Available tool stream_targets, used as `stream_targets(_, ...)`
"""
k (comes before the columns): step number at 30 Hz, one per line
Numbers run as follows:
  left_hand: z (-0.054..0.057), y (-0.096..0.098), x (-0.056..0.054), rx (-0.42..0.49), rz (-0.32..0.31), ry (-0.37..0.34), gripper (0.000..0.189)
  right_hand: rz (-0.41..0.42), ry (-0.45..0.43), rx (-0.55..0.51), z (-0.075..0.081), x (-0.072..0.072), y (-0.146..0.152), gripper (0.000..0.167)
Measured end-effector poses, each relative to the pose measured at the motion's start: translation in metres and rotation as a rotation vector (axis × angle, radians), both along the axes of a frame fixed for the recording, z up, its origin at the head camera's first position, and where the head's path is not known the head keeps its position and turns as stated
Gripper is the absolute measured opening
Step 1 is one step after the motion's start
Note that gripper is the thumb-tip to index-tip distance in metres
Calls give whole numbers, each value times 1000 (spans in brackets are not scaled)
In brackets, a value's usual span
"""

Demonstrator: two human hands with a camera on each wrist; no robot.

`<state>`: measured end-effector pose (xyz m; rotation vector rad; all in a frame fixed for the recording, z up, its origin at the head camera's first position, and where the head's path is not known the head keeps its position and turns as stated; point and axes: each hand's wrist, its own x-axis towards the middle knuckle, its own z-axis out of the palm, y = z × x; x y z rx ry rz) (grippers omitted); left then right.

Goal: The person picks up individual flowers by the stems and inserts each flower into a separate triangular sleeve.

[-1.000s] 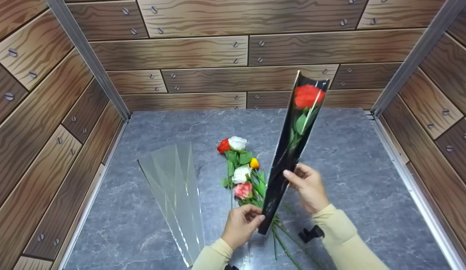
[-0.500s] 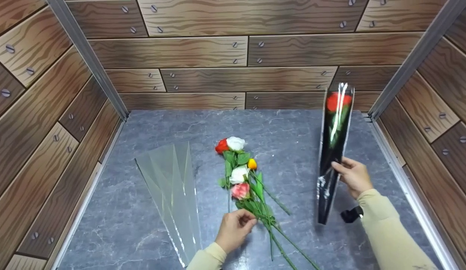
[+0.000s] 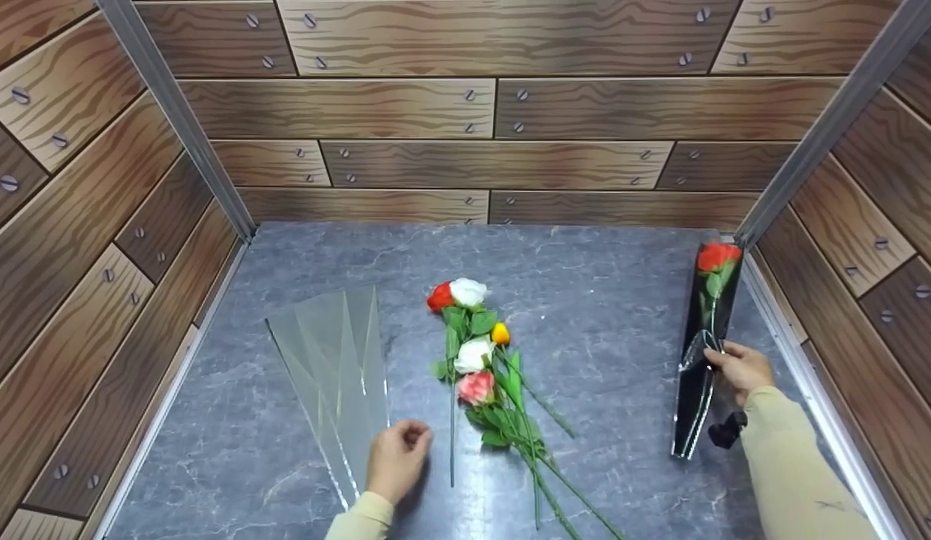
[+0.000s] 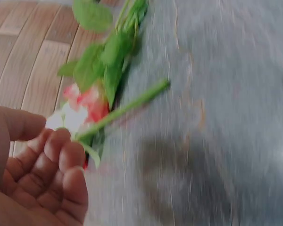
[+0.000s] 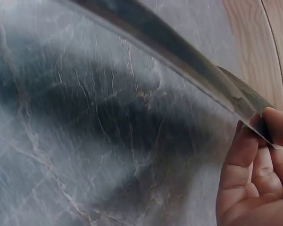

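At the right of the head view, my right hand [image 3: 743,369] pinches the edge of a black-backed clear flower sleeve [image 3: 690,409] between thumb and fingers. Inside the sleeve is a red rose [image 3: 719,257], bloom at the top end. The right wrist view shows the thumb and fingers on the sleeve's edge [image 5: 179,68], just over the table. My left hand [image 3: 394,461] holds nothing, its fingers loosely curled. It hovers between the clear flat sleeves [image 3: 334,367] and the loose flowers, among them a pink rose [image 3: 476,388] and a white rose [image 3: 473,355].
Another white rose [image 3: 468,292], a red rose [image 3: 439,297] and a yellow-orange tulip [image 3: 500,333] lie mid-table, stems toward the front. Wood-patterned walls [image 3: 405,105] with metal corner posts [image 3: 172,112] enclose the grey marbled table [image 3: 608,300] on the left, back and right.
My left hand has let go of the black sleeve and moved left, away from the stems. My right hand has carried the sleeve with the red rose to the right and lowered it.
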<state>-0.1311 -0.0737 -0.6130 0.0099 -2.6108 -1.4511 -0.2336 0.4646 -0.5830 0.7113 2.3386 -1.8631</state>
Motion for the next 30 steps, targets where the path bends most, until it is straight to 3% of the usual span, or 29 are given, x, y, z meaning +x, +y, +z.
stream_targets(2,-1,-1,-1,-32,37,-5,6,-13,-26,-48,-2,-1,4,69)
stream_targets(4,1,4,-1,-39,25,4,6,-23,-45,-85,-3,-2,5,69)
stream_targets(8,9,33,-6,20,-129,2,2,-27,-49,-111,-7,-8,3,62)
stream_targets(12,22,83,-13,43,-295,6,5,-35,-81,-108,-11,-15,-2,61)
stream_targets(17,32,160,-23,-64,-465,-13,11,-59,-109,-142,-16,-24,-10,69)
stream_targets(20,28,204,-26,-208,-556,-4,19,-93,-105,-144,-19,-27,-13,65)
stream_targets(23,20,239,-24,-472,-676,101,31,-134,-94,-78,-21,-27,-16,60)
stream_targets(26,12,267,-20,-742,-810,198,49,-167,-102,54,-24,-26,-19,57)
stream_targets(30,1,293,-20,-989,-928,131,70,-164,-132,289,-25,-22,-23,54)
